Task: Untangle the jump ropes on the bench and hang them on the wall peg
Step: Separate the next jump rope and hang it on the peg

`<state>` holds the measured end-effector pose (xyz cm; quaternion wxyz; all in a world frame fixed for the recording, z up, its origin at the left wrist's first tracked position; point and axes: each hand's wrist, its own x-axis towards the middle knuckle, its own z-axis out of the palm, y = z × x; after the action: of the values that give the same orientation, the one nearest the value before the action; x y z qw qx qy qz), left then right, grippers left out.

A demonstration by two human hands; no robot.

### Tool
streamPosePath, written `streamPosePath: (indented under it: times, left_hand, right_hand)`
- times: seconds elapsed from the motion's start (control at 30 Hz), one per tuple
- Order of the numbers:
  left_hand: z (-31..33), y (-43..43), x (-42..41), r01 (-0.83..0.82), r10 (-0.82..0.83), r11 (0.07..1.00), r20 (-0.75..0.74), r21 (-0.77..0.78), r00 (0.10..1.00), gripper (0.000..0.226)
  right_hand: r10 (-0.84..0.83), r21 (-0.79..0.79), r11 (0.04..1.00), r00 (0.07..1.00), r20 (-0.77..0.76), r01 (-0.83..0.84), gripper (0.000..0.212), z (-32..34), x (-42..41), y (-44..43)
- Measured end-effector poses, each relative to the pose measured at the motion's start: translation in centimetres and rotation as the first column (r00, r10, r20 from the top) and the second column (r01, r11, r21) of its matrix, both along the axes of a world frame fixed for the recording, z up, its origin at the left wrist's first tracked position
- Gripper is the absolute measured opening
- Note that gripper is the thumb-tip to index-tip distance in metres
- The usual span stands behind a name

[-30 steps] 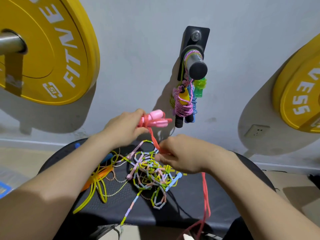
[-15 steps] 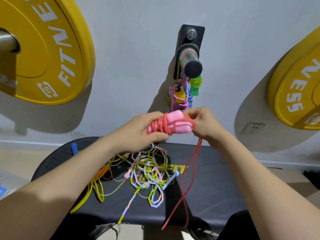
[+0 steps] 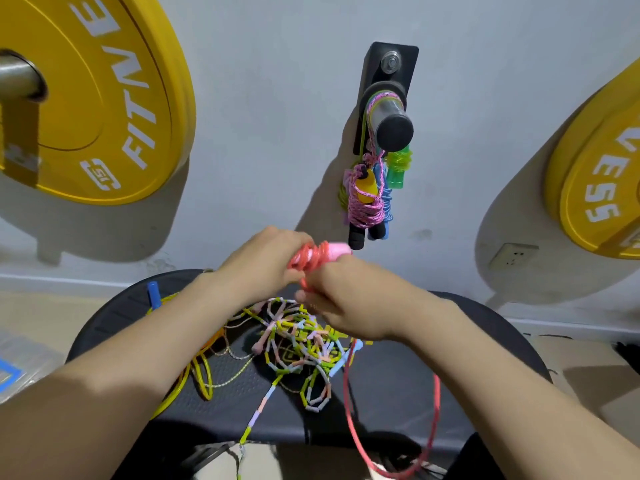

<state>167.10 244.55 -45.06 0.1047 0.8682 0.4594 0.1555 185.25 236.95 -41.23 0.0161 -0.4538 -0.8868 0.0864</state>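
Observation:
My left hand (image 3: pixel 265 265) grips pink jump-rope handles (image 3: pixel 337 250) with red cord coiled around them, held above the black bench (image 3: pixel 398 386). My right hand (image 3: pixel 341 306) sits just below the bundle, fingers closed on the red cord (image 3: pixel 349 414), which trails down in a long loop off the bench's front. A tangle of multicoloured beaded rope (image 3: pixel 298 344) lies on the bench under my hands, with a yellow rope (image 3: pixel 199 375) and a blue handle (image 3: pixel 153 294) to its left. The black wall peg (image 3: pixel 393 128) above carries several bundled ropes (image 3: pixel 367 199).
Yellow weight plates hang on the wall at left (image 3: pixel 104 98) and right (image 3: pixel 602 174). A wall socket (image 3: pixel 512 254) sits low on the right. The floor shows on both sides of the bench.
My right hand has dropped from beside the pink handles to below them, carrying the red cord down. More red coils sit around the handles. The loose loop now hangs further right.

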Motion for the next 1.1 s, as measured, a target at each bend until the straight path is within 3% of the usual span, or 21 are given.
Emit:
streamPosePath:
  times: [0.1,0.17,0.23,0.3,0.33,0.4,0.5,0.6,0.7,0.8,0.87,1.0,1.1]
  left_hand:
    - [-0.5,-0.8,0.3,0.084,-0.085,0.996,-0.067,-0.018,0.994,0.028]
    - [-0.2,-1.1,0.5,0.157,-0.157,0.987,-0.007,-0.024,0.988,0.032]
    - [0.3,-1.3,0.8,0.245,-0.235,0.968,0.150,-0.048,0.960,0.029]
    - [0.9,-1.5,1.0,0.268,-0.243,0.962,0.277,-0.058,0.930,0.028]
    - [1.2,-1.5,1.1,0.264,-0.230,0.962,0.322,-0.065,0.918,0.029]
    - [1.8,-1.6,1.1,0.274,-0.206,0.956,0.416,-0.109,0.886,0.036]
    - [2.3,-1.5,1.0,0.247,-0.139,0.959,0.526,-0.140,0.839,0.041]
    - [2.2,-1.0,1.0,0.057,0.018,0.992,0.588,-0.109,0.809,0.034]
    - [2.0,-0.5,0.8,-0.145,0.124,0.989,0.544,-0.004,0.830,0.033]
    - [1.5,0.2,0.3,-0.193,0.159,0.980,0.374,0.055,0.914,0.057]
    - [1.2,0.4,-0.2,-0.202,0.178,0.977,0.273,0.064,0.945,0.060]
    - [0.8,0.1,-0.4,-0.245,0.243,0.968,0.045,0.057,0.969,0.053]
    - [0.7,-0.4,0.4,-0.129,0.134,0.990,-0.105,0.054,0.985,0.057]
  right_hand:
    - [-0.142,0.215,0.964,0.987,-0.080,0.156,0.033,0.5,1.0,1.0]
    - [-0.241,0.204,0.933,0.935,-0.261,0.298,0.034,0.9,2.8,2.1]
    - [-0.323,0.060,0.908,0.786,-0.527,0.414,0.030,0.7,4.6,3.2]
    - [-0.398,-0.180,0.898,0.565,-0.723,0.402,0.026,0.1,5.8,4.0]
    - [-0.428,-0.272,0.892,0.488,-0.761,0.360,0.024,-0.2,6.2,4.3]
    - [-0.470,-0.386,0.882,0.438,-0.766,0.270,0.026,-0.6,6.9,4.6]
    - [-0.515,-0.466,0.854,0.507,-0.691,0.232,0.012,-1.0,7.8,5.0]
    - [-0.548,-0.525,0.823,0.552,-0.629,0.218,0.025,-1.5,7.4,4.9]
    - [-0.509,-0.557,0.814,0.661,-0.552,0.162,0.031,-1.6,5.3,4.2]
    - [-0.369,-0.398,0.896,0.829,-0.420,0.197,0.030,-1.0,3.7,3.4]
    - [-0.254,-0.274,0.945,0.932,-0.259,0.181,0.035,-0.7,2.9,2.8]
    - [-0.096,-0.066,0.994,0.983,-0.154,0.086,0.044,-0.4,2.0,2.1]
    - [-0.097,0.044,0.993,0.972,-0.216,0.109,0.044,-0.4,2.5,2.6]
